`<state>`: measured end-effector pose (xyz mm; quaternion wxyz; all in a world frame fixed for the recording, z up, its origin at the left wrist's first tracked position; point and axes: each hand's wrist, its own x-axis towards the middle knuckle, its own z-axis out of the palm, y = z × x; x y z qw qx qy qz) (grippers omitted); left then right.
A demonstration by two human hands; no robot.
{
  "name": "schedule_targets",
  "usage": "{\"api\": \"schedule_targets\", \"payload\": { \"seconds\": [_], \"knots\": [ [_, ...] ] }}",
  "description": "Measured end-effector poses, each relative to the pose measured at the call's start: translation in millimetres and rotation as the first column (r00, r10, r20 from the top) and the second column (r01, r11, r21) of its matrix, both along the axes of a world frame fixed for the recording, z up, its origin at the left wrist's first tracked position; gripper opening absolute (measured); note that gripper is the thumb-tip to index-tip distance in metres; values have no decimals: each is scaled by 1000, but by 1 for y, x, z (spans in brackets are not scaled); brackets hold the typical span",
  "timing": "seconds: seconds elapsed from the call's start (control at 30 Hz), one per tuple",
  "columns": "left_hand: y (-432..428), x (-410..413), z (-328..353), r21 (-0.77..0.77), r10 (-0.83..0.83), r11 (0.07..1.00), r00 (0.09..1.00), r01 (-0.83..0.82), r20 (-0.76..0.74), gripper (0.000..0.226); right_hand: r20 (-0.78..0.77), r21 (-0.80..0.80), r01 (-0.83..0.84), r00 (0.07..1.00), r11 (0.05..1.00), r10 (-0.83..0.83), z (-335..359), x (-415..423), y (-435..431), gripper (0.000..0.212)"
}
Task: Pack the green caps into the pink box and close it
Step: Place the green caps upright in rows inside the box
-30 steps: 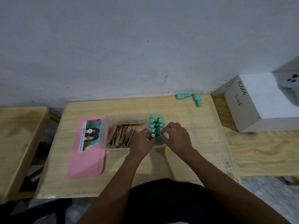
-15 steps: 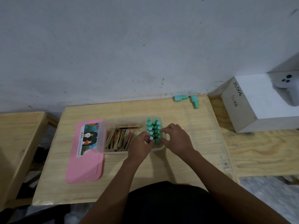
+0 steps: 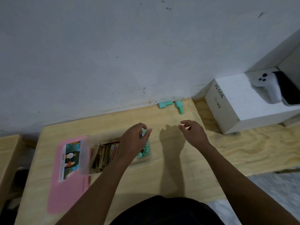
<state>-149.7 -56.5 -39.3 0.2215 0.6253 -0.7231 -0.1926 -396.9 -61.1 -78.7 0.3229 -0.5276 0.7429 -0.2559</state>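
The translucent box (image 3: 84, 154) lies open on the wooden table, its pink lid (image 3: 68, 192) flat beside it on the left. Several green caps (image 3: 144, 152) stand packed in the box's right end. My left hand (image 3: 133, 142) reaches over them, thumb and fingers curled round the top of one cap at the far end. My right hand (image 3: 193, 133) hovers over bare table right of the box, fingers loosely curled and holding nothing. Two loose green caps lie near the wall: one (image 3: 164, 104) on its side, the other (image 3: 179, 106) pointing toward me.
Brown and red sticks (image 3: 103, 155) fill the box's left part. A white carton (image 3: 240, 104) marked JS006 stands at the right with a white controller (image 3: 266, 90) on it. A second wooden table (image 3: 8, 159) adjoins on the left, and the wall runs behind.
My right hand has left the caps in the box and lifted away to the right. My left hand slid further over the caps. The view has tilted up.
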Motion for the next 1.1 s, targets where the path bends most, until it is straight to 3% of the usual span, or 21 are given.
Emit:
{"api": "schedule_targets", "payload": {
  "seconds": [0.27, 0.53, 0.7, 0.83, 0.97, 1.1],
  "knots": [
    [-93, -53, -2, 174, -155, 974, 986, 142, 61, 42, 69, 100, 107, 991, 989, -114, -23, -39, -40, 32],
    [-144, -107, -50, 300, -237, 940, 945, 164, 227, 61, -3, 151, 85, 996, 985, -86, -35, -34, -87, 43],
    [-150, -126, -69, 252, -254, 954, 881, 161, 399, 53, -119, 132, 66, 992, 989, -51, -44, -22, -104, 52],
    [-157, -129, -77, 201, -252, 964, 843, 175, 475, 46, -184, 127, 101, 980, 987, -77, -49, -14, -110, 46],
    [-167, -127, -82, 284, -290, 941, 867, 182, 406, 33, -211, 138, 133, 972, 981, -102, -50, -14, -113, 33],
    [-164, -121, -80, 348, -292, 921, 903, 176, 316, 29, -101, 140, 189, 979, 972, -176, -48, -18, -108, 30]
  ]
}}
